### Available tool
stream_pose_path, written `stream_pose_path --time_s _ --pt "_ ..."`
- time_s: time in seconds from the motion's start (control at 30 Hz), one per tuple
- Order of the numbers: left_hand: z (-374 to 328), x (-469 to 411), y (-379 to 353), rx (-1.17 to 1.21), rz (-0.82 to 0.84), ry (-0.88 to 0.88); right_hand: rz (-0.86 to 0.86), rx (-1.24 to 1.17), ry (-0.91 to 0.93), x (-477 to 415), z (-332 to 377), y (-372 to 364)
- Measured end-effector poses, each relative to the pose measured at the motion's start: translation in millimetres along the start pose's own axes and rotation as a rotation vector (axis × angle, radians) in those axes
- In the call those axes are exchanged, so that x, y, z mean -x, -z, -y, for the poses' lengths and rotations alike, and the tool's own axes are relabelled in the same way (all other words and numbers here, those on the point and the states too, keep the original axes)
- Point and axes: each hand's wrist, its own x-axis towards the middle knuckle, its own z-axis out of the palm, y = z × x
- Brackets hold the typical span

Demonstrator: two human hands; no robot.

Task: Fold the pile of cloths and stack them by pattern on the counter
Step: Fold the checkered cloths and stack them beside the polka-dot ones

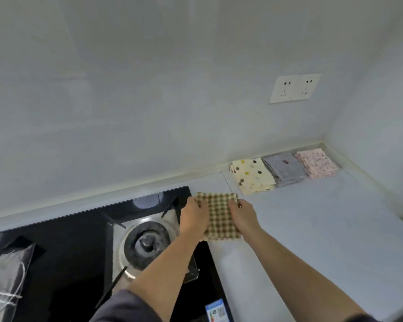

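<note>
In the head view, the person is reaching both arms forward over the edge where the black stove (79, 240) is meeting the pale counter (312, 217). The left hand (193, 217) is gripping the left side of a brown-and-cream checked cloth (220, 217), with its fingers curling round the edge, and the right hand (243, 216) is pinching the right side in the same way. The cloth is looking like a small folded square, sitting between the two hands just beside the burner (147, 242). Whether it is resting on the counter or hanging just above it is not something this angle is showing. Further back, against the wall and under the double socket (294, 88), three folded stacks are lying side by side and touching: a cream dotted stack (253, 175), a grey stack (285, 169) and a pink stack (316, 162) in the corner. Each is holding several cloths, so most of the sorting is appearing done. No checked stack is showing yet, so this cloth is probably starting a fourth one, likely in the bare space left of the dotted stack. No unfolded pile is showing in the frame, so how many cloths are remaining cannot be judged. A clear bag (7, 275) is lying on the stove at the far left.
</note>
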Motion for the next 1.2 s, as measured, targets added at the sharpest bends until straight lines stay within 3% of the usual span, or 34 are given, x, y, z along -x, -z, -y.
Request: stream_pose_path --time_s 0.17,0.43,0.53,0.6,0.7,0.87,0.93,1.0,1.13,1.2 --pt "-22.0 -62.9 -58.1 -0.160 -0.138 0.060 -0.157 0.452 0.267 -96.2 -2.2 8.4" --pt "-23.9 -134.6 -95.3 -0.217 -0.225 0.044 -0.093 0.603 0.424 -188.3 -9.8 -18.8" --pt "-12.4 -131.1 -99.4 -0.552 -0.172 -0.100 -0.131 0.833 0.675 -188.4 -26.5 -23.2" --pt "-8.2 -131.5 -102.2 -0.771 -0.081 -0.162 -0.002 0.936 0.770 -190.9 -29.7 -25.1" --pt "2.6 -137.7 -107.1 -0.955 0.039 -0.149 0.239 1.093 0.723 -199.1 -39.3 -23.9" --pt "10.6 -154.3 -103.2 -1.081 0.101 -0.167 0.245 1.205 0.610 -202.0 -38.3 -26.5" --pt "5.1 -154.4 -97.7 -1.061 0.137 -0.157 0.240 1.206 0.591 -198.1 -29.7 -22.7" --pt "4.1 -141.4 -89.2 -0.898 0.099 -0.178 0.187 1.116 0.617 -186.5 -26.8 -15.4" --pt "14.6 -68.4 -57.4 -0.314 -0.146 -0.384 0.168 0.794 0.742 -132.1 -28.1 0.8" --pt "31.2 -26.3 -34.5 -0.187 -0.241 -0.457 0.162 0.699 0.773 -92.6 -22.7 3.0"
